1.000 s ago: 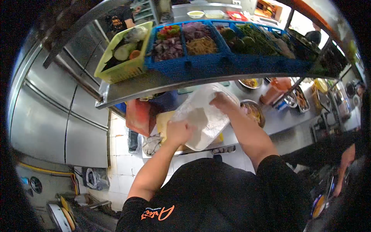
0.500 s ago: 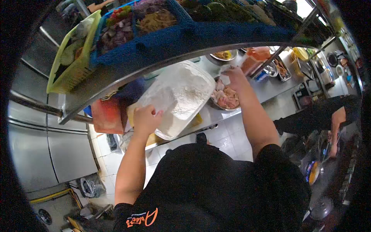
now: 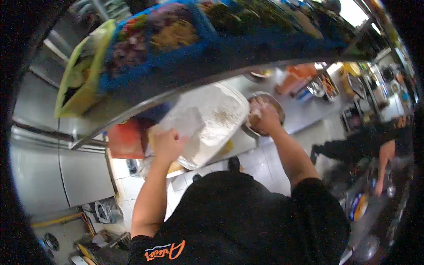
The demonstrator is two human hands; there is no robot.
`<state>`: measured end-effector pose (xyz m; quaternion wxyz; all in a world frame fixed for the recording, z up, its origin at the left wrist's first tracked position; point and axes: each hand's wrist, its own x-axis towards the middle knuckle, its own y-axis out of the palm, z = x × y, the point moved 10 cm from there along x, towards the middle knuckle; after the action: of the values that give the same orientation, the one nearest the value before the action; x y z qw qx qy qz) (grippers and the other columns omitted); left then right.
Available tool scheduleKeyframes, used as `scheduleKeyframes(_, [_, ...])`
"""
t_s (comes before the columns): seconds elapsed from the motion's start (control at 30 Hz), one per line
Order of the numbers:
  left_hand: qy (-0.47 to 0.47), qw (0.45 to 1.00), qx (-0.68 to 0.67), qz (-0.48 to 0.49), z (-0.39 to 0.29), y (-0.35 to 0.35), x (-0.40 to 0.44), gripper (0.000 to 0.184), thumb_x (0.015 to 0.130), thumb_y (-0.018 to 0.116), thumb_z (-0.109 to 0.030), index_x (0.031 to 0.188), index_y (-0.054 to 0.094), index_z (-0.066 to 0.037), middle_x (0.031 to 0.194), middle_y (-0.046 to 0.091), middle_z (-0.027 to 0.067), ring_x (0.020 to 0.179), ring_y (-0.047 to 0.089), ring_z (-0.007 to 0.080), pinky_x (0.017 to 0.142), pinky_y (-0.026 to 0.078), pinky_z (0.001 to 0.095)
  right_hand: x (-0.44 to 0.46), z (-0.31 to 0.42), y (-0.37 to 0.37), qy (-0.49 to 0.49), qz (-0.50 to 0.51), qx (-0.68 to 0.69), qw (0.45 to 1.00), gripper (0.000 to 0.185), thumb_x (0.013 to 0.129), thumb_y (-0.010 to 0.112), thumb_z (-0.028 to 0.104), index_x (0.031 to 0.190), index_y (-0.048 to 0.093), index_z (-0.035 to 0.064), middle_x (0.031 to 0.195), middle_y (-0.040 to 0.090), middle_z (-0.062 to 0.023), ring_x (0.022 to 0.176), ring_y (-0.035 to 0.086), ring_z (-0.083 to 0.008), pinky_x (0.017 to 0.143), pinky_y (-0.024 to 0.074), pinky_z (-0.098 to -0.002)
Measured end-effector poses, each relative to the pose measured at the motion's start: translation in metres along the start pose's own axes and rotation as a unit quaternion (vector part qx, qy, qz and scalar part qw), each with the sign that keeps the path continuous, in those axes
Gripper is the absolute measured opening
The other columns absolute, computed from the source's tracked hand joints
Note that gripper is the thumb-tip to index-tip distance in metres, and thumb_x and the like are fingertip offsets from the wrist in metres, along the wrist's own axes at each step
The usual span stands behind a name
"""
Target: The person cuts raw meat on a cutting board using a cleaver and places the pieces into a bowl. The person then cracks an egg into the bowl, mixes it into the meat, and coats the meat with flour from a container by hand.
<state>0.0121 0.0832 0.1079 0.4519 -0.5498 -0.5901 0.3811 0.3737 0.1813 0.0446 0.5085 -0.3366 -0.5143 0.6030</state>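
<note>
Arm (image 3: pixel 289 152) outstretched, right hand (image 3: pixel 267 119) at bowl (image 3: pixel 277 104)

White tub (image 3: pixel 245 107), brown-speckled white powder (image 3: pixel 217 127), silver bowl (image 3: pixel 276 102)

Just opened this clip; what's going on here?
A person works at a kitchen counter. Their right hand is down in a metal bowl, covering much of what is inside. Their left hand, curled, is at the left side of a white tub holding white powder; blur hides whether it grips anything. Food baskets stand on the shelf above.
</note>
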Motion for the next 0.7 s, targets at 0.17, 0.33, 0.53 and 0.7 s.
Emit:
scheduleKeyframes(0.17, [-0.033, 0.997, -0.047, 0.055, 0.009, 0.014, 0.004, 0.037, 0.079, 0.067, -0.044, 0.07, 0.064, -0.008, 0.072, 0.067, 0.0154, 0.073, 0.064, 0.0365, 0.079, 0.046, 0.0482, 0.031, -0.025, 0.006, 0.064, 0.154, 0.116, 0.979, 0.064, 0.073, 0.075, 0.031, 0.128, 0.058, 0.0021, 0.124, 0.06, -0.0263, 0.116, 0.058, -0.038, 0.093, 0.0492, -0.0444])
scheduleKeyframes(0.33, [-0.021, 0.999, -0.039, 0.02, 0.006, 0.004, -0.003, 0.037, 0.08, 0.067, -0.045, 0.071, 0.063, -0.01, 0.072, 0.066, 0.0136, 0.074, 0.064, 0.0349, 0.084, 0.045, 0.0478, 0.038, 0.002, 0.031, -0.03, 0.199, -0.064, 0.978, 0.053, 0.072, 0.071, 0.023, 0.121, 0.063, 0.0026, 0.131, 0.057, -0.0249, 0.127, 0.049, -0.042, 0.099, 0.0455, -0.0479])
scheduleKeyframes(0.53, [-0.036, 0.997, -0.042, 0.047, 0.006, 0.002, -0.001, 0.038, 0.081, 0.066, -0.047, 0.071, 0.063, -0.01, 0.074, 0.067, 0.0133, 0.078, 0.064, 0.0348, 0.089, 0.045, 0.0478, 0.04, -0.016, 0.059, -0.002, 0.069, -0.07, 0.995, 0.041, 0.075, 0.067, 0.021, 0.113, 0.068, 0.0055, 0.127, 0.061, -0.02, 0.122, 0.053, -0.0404, 0.102, 0.0406, -0.0516])
scheduleKeyframes(0.7, [-0.031, 0.999, -0.035, 0.026, 0.005, -0.005, -0.002, 0.036, 0.081, 0.067, -0.043, 0.07, 0.065, -0.008, 0.071, 0.067, 0.0145, 0.075, 0.064, 0.0342, 0.083, 0.046, 0.0461, 0.049, -0.054, 0.029, 0.038, 0.117, -0.003, 0.992, 0.047, 0.072, 0.071, 0.03, 0.111, 0.069, 0.0058, 0.117, 0.064, -0.0195, 0.112, 0.057, -0.0394, 0.095, 0.0453, -0.0492])
